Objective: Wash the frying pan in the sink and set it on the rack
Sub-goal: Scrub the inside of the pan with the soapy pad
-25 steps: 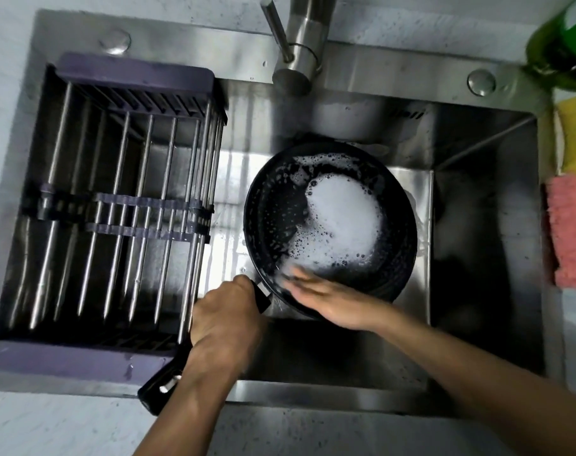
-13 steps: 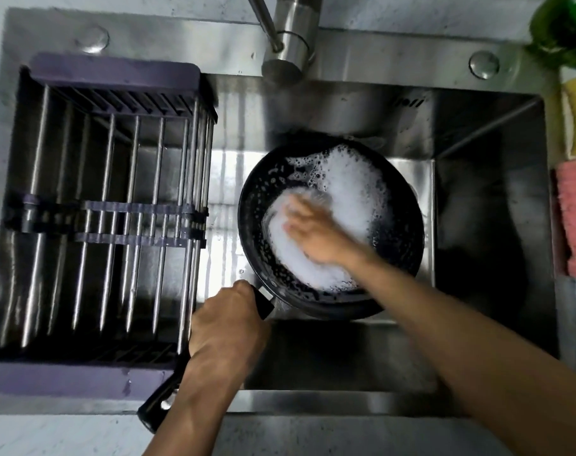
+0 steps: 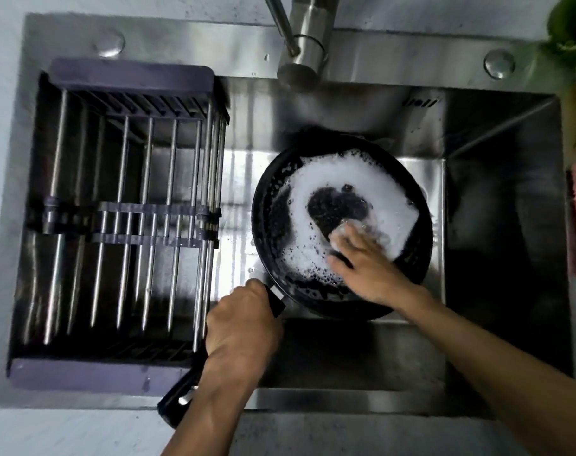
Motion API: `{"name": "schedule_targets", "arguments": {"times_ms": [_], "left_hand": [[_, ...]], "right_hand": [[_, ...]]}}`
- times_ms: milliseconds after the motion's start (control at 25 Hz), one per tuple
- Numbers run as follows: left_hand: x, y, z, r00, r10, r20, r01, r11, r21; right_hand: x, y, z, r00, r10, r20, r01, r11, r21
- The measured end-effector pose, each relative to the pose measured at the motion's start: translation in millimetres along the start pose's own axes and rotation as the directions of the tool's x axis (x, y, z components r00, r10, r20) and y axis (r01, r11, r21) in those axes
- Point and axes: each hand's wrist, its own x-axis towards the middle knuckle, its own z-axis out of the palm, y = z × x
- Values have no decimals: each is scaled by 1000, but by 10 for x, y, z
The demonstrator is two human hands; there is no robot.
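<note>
I see the black frying pan inside the steel sink, right of centre in the frame, its inner surface covered by a ring of white foam around a bare dark patch. My left hand is wrapped tight around the pan's black handle, which runs toward the lower left over the sink's front edge. My right hand lies flat inside the pan at its lower right, fingers spread and pressed into the suds; it is blurred, and I cannot tell whether it holds anything. The purple-framed dish rack with steel bars fills the left part of the sink, beside the pan. The faucet stands at top centre.
</note>
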Motion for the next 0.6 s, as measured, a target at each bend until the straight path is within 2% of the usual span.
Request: {"name": "schedule_targets", "arguments": {"times_ms": [40, 80, 120, 200, 240, 280, 400, 480, 520, 600], "left_hand": [[-6, 4, 2, 1000, -2, 7, 2, 1000, 19], [-2, 13, 5, 1000, -2, 10, 2, 1000, 30], [-3, 25, 16, 1000, -1, 12, 1, 999, 38], [6, 38, 37, 1000, -10, 8, 10, 998, 60], [25, 45, 35, 1000, -14, 4, 13, 997, 72], [38, 52, 36, 1000, -15, 8, 15, 996, 87], [17, 55, 0, 1000, -12, 26, 10, 996, 90], [18, 57, 10, 1000, -7, 18, 5, 997, 78], [26, 64, 26, 1000, -6, 14, 5, 998, 60], [33, 35, 21, 1000, -13, 9, 13, 1000, 22]], "right_hand": [[-65, -150, 137, 996, -67, 67, 65, 998, 27], [75, -294, 209, 985, -161, 60, 155, 983, 95], [330, -512, 147, 982, -185, 31, 176, 966, 187], [750, -946, -217, 998, -13, -67, 41, 900, 433], [840, -1069, -276, 995, 33, -93, 23, 841, 541], [791, -1118, -191, 997, 16, -75, 34, 784, 620], [399, -1237, 110, 976, -159, 148, 27, 765, 643], [278, -1297, 58, 983, -144, 116, 4, 642, 767], [202, -1248, -26, 984, -145, 103, 16, 649, 761], [-70, -838, -22, 963, -223, 148, 112, 837, 536]]}}
